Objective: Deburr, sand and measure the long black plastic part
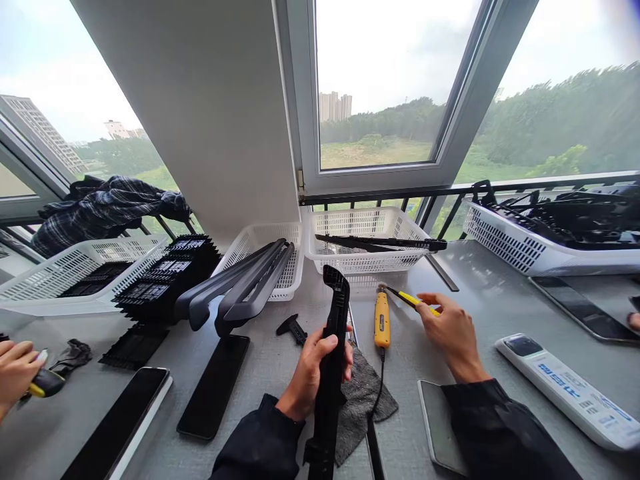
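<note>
My left hand (313,373) is wrapped round a long black plastic part (333,363) with a curved upper end, held tilted towards me above the table. Between the fingers of my right hand (451,333) is a slim yellow and black utility knife (410,300), pointing left. Its tip is close to the metal end of a yellow corded hand tool (382,320); whether they touch I cannot tell. A grey cloth (365,400) lies under the tool's cord, partly hidden by the black part. Left of my left hand lies a black caliper (293,327).
White baskets (360,263) line the back; one at right holds black parts (565,213). Long grey parts (255,287) lean on another, near stacked black pieces (170,273). Phones (215,387) and a white labelled device (570,387) lie around. Other people's hands (17,370) show at both edges.
</note>
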`<state>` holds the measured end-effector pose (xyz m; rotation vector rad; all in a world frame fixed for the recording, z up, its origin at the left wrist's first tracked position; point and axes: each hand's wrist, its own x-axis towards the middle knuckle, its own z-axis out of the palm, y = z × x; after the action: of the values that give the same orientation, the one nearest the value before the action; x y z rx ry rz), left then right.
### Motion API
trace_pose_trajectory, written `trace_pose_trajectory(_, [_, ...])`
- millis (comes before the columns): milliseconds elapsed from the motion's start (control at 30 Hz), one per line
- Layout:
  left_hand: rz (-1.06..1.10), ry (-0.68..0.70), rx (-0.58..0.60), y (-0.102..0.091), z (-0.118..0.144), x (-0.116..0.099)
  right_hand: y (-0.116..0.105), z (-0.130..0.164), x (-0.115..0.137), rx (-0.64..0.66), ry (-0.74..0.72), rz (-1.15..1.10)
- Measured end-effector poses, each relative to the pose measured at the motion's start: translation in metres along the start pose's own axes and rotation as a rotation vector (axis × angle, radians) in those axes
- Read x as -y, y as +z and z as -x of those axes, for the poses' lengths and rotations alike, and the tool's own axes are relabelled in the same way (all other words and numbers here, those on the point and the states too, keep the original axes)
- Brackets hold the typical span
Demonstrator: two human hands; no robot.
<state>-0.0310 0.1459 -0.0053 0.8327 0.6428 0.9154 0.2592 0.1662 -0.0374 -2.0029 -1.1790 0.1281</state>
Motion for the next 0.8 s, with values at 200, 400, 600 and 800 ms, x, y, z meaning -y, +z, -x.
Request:
trace_pose_trajectory(200, [-0.076,0.035,-0.059,0.004,0.001,-0.002,-0.014,0.007,0.022,-0.137,0.037,-0.236])
trace_pose_trajectory(400, [-0.151,-0.043,-0.080,0.002,-0.004,0.006,-0.015,0.023,0.043,0.268,-0.057,-0.531])
trace_pose_trajectory(600, [-0.213,-0.096,-0.041,0.003,-0.003,0.007,-0.002,0.042,0.061,0.323,-0.294,-0.430])
trace_pose_trajectory(800, [-0.285,-0.136,0.000,0.007,0.002,0.000,0.001,0.042,0.055,0.239,-0.276,-0.406])
